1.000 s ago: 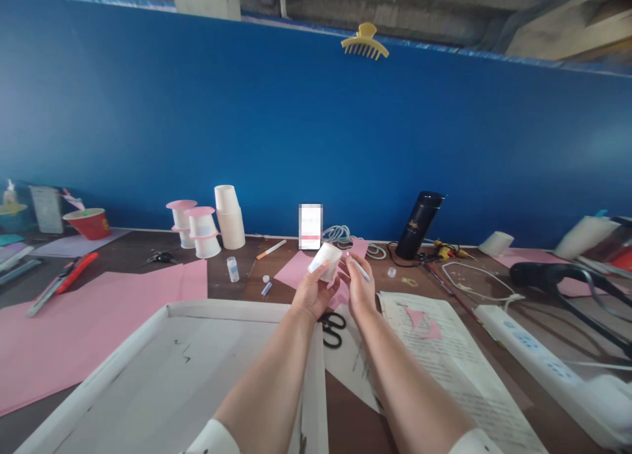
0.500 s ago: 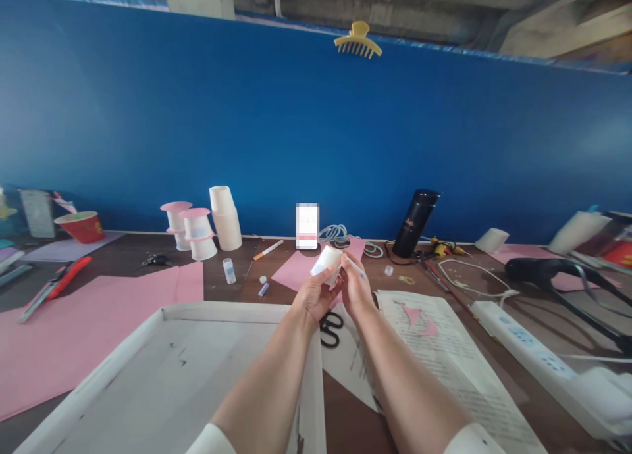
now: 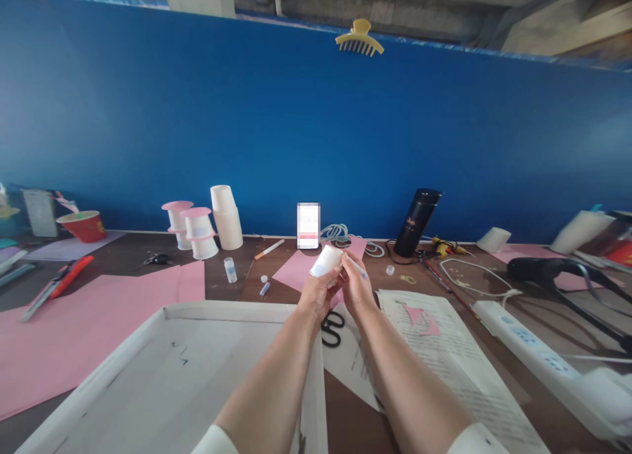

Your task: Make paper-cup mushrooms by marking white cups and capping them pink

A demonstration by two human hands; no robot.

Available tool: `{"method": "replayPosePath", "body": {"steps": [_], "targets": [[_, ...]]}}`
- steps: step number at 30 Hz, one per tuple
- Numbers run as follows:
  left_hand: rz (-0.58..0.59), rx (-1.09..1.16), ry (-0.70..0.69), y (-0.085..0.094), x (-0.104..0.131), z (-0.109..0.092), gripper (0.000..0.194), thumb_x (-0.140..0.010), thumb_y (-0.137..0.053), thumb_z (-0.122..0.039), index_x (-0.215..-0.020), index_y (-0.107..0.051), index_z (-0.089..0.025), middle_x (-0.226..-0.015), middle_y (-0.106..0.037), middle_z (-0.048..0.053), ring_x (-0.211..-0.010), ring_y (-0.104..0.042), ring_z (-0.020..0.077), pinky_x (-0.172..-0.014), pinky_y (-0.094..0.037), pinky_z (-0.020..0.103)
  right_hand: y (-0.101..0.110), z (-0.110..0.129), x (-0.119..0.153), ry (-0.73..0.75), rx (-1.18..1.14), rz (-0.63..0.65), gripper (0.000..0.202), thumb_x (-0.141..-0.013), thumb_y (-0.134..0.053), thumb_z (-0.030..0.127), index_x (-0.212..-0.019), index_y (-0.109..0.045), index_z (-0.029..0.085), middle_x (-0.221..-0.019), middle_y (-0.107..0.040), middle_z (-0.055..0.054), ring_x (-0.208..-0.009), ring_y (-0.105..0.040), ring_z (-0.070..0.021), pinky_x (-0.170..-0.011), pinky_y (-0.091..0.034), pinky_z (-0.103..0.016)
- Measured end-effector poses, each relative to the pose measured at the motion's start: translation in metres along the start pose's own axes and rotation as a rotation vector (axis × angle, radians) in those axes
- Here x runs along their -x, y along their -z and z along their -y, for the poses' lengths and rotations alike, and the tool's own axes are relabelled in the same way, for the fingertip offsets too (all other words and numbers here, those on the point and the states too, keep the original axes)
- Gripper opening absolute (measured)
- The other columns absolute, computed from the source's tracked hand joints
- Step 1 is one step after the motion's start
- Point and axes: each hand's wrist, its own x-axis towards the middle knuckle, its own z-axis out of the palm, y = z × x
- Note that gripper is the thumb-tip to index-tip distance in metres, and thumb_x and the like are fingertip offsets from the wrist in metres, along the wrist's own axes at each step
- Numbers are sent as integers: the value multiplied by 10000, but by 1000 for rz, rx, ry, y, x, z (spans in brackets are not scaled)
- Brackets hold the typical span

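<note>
Over the desk, my left hand (image 3: 316, 297) is closed around a white paper cup (image 3: 324, 260), tipped on its side, with a pale blue patch on its wall. My right hand (image 3: 356, 289) pinches a slim white marker pen (image 3: 362, 270) against the cup's right side; its tip is hidden by my fingers. Below my wrists lie black-handled scissors (image 3: 332, 329), partly covered. A small bluish cap (image 3: 265, 289) and a clear little bottle (image 3: 230, 270) are to the left of my hands.
A white tray-like lid (image 3: 212, 355) fills the front left beside pink paper (image 3: 108, 322). Paper-cup stacks with pink discs (image 3: 198, 233), a phone (image 3: 309, 225) and a black flask (image 3: 418, 224) stand behind. A power strip (image 3: 523, 339) and cables are at right.
My grip on the cup and pen stays nearly the same. The fingers of my right hand have shifted slightly at the cup's side, and the view has moved a little.
</note>
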Motion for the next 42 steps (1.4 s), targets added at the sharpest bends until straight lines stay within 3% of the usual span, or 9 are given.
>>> {"method": "replayPosePath", "body": {"steps": [5, 8, 11, 15, 22, 42], "targets": [[-98, 52, 21, 3, -4, -3, 222, -649, -745, -131, -848, -647, -143, -817, -660, 44, -639, -578, 92, -518, -449, 177, 3, -3, -1, 123, 173, -160, 410, -764, -612, 448, -1092, -563, 208, -835, -670, -21, -732, -650, -166, -650, -524, -298], [-155, 82, 36, 6, -7, -4, 197, -666, -733, -139, -832, -626, -144, -788, -644, 36, -621, -568, 88, -497, -440, 173, 4, 2, 2, 232, 271, -249, 367, -806, -551, 453, -1090, -589, 223, -903, -657, -41, -844, -623, -179, -782, -506, -339], [-179, 103, 42, 7, -8, -5, 211, -664, -739, -138, -840, -624, -143, -775, -632, 27, -603, -554, 81, -477, -425, 167, 1, 12, 9, 382, 391, -250, 313, -824, -546, 446, -1045, -642, 245, -1064, -633, -57, -1030, -559, -194, -956, -425, -362], [-185, 134, 33, 7, -8, -6, 209, -682, -722, -122, -866, -628, -149, -832, -642, 30, -619, -558, 75, -470, -412, 158, -5, 22, 18, 653, 641, -143, 289, -890, -469, 396, -1051, -648, 236, -1053, -644, -77, -1012, -570, -204, -921, -453, -362], [-199, 173, 42, 7, -8, -6, 156, -715, -692, -114, -850, -620, -145, -826, -642, 45, -618, -567, 90, -448, -396, 166, -7, 17, 20, 566, 607, -73, 305, -885, -489, 405, -1074, -623, 207, -897, -667, -78, -892, -632, -217, -781, -506, -331], [-184, 165, 57, 10, -11, -5, 181, -708, -706, -145, -868, -625, -119, -781, -648, 54, -573, -561, 81, -485, -418, 170, -9, 20, 23, 612, 734, -89, 277, -881, -484, 409, -948, -660, 205, -881, -681, -69, -741, -629, -181, -712, -499, -284]]}}
